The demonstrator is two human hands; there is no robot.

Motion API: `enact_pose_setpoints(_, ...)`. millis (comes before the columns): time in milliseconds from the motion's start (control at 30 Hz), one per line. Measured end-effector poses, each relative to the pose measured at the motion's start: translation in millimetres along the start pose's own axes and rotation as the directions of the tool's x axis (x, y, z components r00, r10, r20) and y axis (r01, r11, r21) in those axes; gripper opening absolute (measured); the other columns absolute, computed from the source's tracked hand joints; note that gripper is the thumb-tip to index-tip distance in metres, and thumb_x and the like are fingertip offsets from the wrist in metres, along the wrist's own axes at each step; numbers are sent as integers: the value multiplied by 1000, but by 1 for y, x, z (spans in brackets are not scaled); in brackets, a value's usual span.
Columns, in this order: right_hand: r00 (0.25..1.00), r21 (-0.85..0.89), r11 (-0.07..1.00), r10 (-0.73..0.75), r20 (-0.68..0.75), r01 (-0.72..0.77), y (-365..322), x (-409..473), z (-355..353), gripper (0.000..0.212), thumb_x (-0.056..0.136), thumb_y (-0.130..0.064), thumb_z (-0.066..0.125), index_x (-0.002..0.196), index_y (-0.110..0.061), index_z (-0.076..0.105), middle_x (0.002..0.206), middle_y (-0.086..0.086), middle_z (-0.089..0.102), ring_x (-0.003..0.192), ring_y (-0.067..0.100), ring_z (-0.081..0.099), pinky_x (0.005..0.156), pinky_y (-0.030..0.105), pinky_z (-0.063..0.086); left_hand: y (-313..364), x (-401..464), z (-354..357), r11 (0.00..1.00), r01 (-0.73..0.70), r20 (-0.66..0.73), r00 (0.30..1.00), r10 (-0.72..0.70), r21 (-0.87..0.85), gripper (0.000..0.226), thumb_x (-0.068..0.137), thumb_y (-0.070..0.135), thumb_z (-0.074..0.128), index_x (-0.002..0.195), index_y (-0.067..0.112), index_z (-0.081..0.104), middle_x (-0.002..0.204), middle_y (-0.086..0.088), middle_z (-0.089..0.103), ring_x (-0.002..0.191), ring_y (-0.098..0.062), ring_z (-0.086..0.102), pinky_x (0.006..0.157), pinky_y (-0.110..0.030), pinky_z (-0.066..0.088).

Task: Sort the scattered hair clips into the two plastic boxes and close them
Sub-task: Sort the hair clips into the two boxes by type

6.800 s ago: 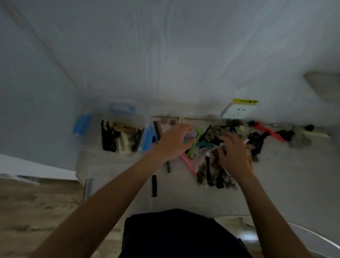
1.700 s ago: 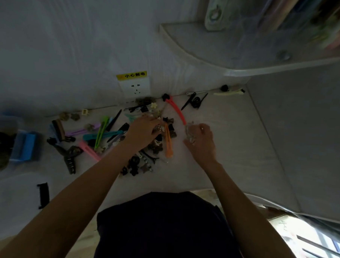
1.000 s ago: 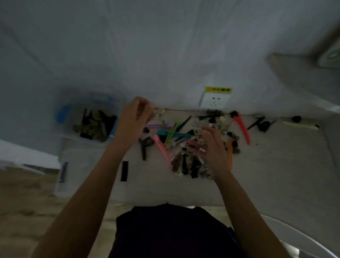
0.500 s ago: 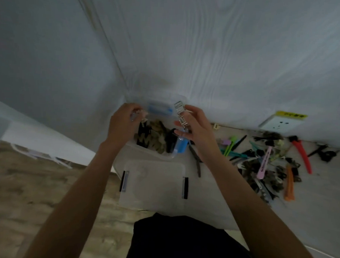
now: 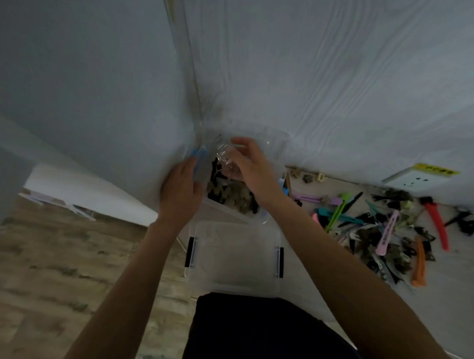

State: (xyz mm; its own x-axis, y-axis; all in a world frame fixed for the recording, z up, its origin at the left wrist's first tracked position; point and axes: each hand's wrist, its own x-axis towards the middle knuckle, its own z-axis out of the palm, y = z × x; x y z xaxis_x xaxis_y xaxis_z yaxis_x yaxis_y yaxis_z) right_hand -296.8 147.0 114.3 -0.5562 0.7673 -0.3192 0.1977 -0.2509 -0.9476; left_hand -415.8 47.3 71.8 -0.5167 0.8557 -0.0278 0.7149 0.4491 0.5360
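Head view, dim light. Right hand (image 5: 248, 166) is raised over the far clear plastic box (image 5: 275, 151), fingers curled and pinching a small clear/silver clip (image 5: 223, 154) above the box opening. Left hand (image 5: 179, 189) lies against the left side of the same box by its blue latch (image 5: 198, 157); fingers appear fairly straight and pressed to the wall, though whether they hook the rim cannot be told. The far box stands in the corner against the wall and holds a heap of dark and tan clips (image 5: 231, 194). Just in front of it sits the near clear box (image 5: 234, 256) with black side latches; whether its lid is on cannot be told. Remaining scattered clips (image 5: 377, 229) lie on the table (image 5: 442, 297) to the right: pink, green, teal, orange, red, black. White wall socket (image 5: 418, 179) with a yellow label is behind them.
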Motion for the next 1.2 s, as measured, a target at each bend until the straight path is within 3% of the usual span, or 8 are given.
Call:
enact_pose_setpoints(133, 974, -587, 778, -199, 106, 223, 30, 9, 7, 29, 96, -35, 41, 99, -11, 58, 90, 7, 62, 85, 23, 57, 75, 32, 43, -2, -2, 2, 1000, -11, -13, 1000, 11, -27, 54, 86, 2, 47, 139, 7, 37, 134, -18, 49, 118, -34, 48, 96, -40, 41)
enact_pose_setpoints(267, 918, -812, 462, -333, 215, 358, 52, 10, -4, 28, 92, -13, 47, 115, -4, 60, 121, 15, 60, 111, 30, 53, 99, 38, 39, 1, -4, 1, 999, -32, 1, 999, 32, -30, 52, 84, 2, 51, 135, 3, 39, 129, -22, 52, 109, -37, 51, 86, -39, 41)
enact_pose_setpoints(367, 875, -832, 280, -225, 428, 479, 59, 12, 3, 32, 94, -17, 42, 120, -7, 59, 126, 9, 61, 124, 25, 46, 105, 41, 29, -4, -3, 7, 998, -58, 23, 998, 59, -30, 54, 86, 4, 51, 138, 3, 36, 134, -21, 49, 114, -38, 50, 90, -40, 41)
enact_pose_setpoints(467, 872, -793, 363, -218, 438, 489, 57, 9, 4, 33, 95, -16, 41, 122, -6, 57, 127, 9, 60, 126, 25, 45, 104, 36, 26, -1, -6, 8, 998, -67, -10, 998, 66, -23, 52, 87, 5, 50, 137, 3, 37, 140, -20, 43, 124, -37, 44, 100, -41, 37)
enact_pose_setpoints(667, 836, -767, 490, -538, 109, 415, 37, -65, -74, 31, 90, -18, 41, 108, -10, 64, 106, 9, 67, 100, 24, 58, 92, 35, 43, 46, -25, 14, 949, -306, -92, 950, 299, -73, 36, 92, 24, 45, 126, 13, 51, 121, -9, 59, 111, -23, 52, 97, -32, 39)
enact_pose_setpoints(900, 860, -787, 610, -348, -374, -95, 111, -172, -191, 24, 87, -15, 50, 105, -7, 64, 102, 14, 65, 89, 34, 59, 76, 35, 45, 152, -78, 72, 816, -526, 169, 805, 569, -239, 34, 92, 27, 51, 123, 15, 53, 104, 1, 67, 92, -12, 61, 78, -21, 46)
enact_pose_setpoints(1067, 852, -716, 616, -133, -506, -329, 163, -207, -241, 29, 80, -9, 66, 109, -7, 62, 109, 21, 57, 98, 41, 56, 74, 43, 49, 180, -104, 151, 970, -225, 495, 835, 242, -96, 43, 91, 36, 53, 126, 12, 45, 119, -7, 53, 105, -24, 55, 79, -32, 46)
enact_pose_setpoints(1200, 812, -748, 534, -179, -555, -393, 176, -216, -271, 29, 84, -20, 64, 112, -13, 59, 123, 16, 50, 104, 38, 50, 80, 43, 46, 193, -110, 196, 992, 117, 388, 917, -94, -37, 76, 86, 57, 52, 139, 12, 22, 136, -18, 35, 119, -34, 44, 90, -47, 48)
